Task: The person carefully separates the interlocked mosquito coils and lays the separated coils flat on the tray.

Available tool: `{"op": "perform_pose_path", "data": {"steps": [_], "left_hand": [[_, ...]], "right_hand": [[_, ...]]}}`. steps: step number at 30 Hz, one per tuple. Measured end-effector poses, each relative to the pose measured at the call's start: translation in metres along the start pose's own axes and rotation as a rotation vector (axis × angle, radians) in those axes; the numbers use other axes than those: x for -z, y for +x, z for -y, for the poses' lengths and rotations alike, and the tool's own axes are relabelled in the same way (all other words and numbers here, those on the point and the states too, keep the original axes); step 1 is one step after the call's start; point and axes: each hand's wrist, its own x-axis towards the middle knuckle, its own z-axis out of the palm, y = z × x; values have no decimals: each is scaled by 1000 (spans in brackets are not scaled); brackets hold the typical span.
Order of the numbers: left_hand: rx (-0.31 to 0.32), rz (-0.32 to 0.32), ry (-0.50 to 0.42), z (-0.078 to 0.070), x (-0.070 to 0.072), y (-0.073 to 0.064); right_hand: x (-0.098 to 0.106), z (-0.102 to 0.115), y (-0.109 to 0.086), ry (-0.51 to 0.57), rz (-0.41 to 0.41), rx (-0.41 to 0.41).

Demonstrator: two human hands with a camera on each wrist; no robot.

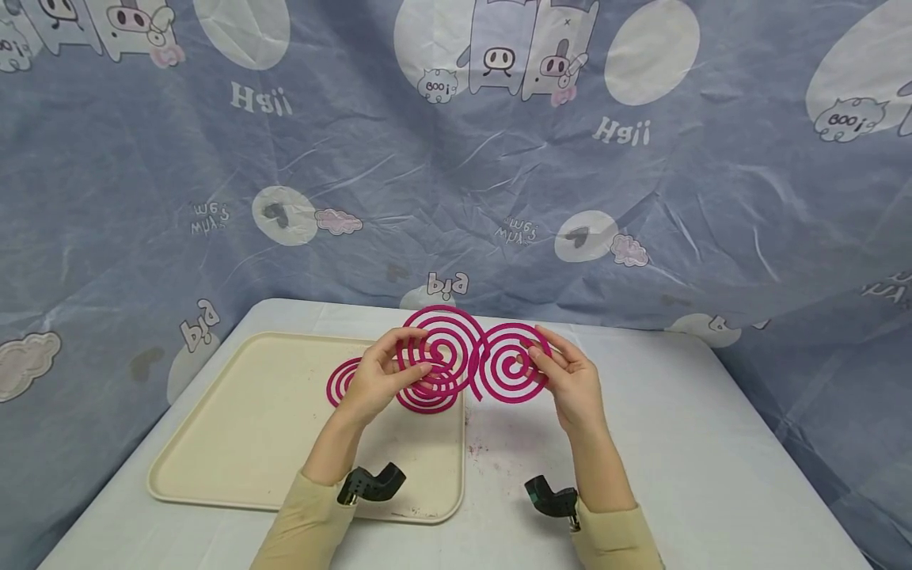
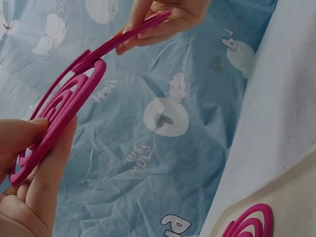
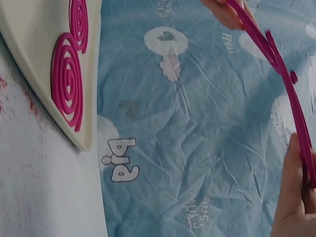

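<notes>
Two magenta mosquito coils are held up, overlapping at their neighbouring edges. My left hand (image 1: 376,381) pinches the left coil (image 1: 443,308) between thumb and fingers. The right coil (image 1: 514,400) is pinched at its outer side by my right hand (image 1: 579,386). In the left wrist view the left coil (image 2: 64,118) is tilted and meets the other one near its upper edge. Beneath the hands, more coils (image 3: 69,81) lie on a cream tray (image 1: 235,427), partly hidden by the left hand and the held coil.
The tray covers the left part of a white table (image 1: 684,443). Reddish crumbs (image 1: 477,450) are scattered beside the tray's right edge. A blue patterned cloth (image 1: 427,182) hangs behind and at the sides of the table.
</notes>
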Motion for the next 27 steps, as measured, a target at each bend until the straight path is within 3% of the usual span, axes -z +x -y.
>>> {"op": "perform_pose_path", "data": {"steps": [7,15,21,27], "left_hand": [[-24,-106,-68,0,-7,2],[-25,-209,-85,-7,-9,2],[14,-276,-68,-12,3,-1],[80,-299,-34,-12,26,-8]], "right_hand": [[-15,-2,-4,176,-145,24],[-19,-4,-4,252,-251,45],[-18,-3,-3,287,-269,63],[-17,-4,-2,240,-241,51]]}}
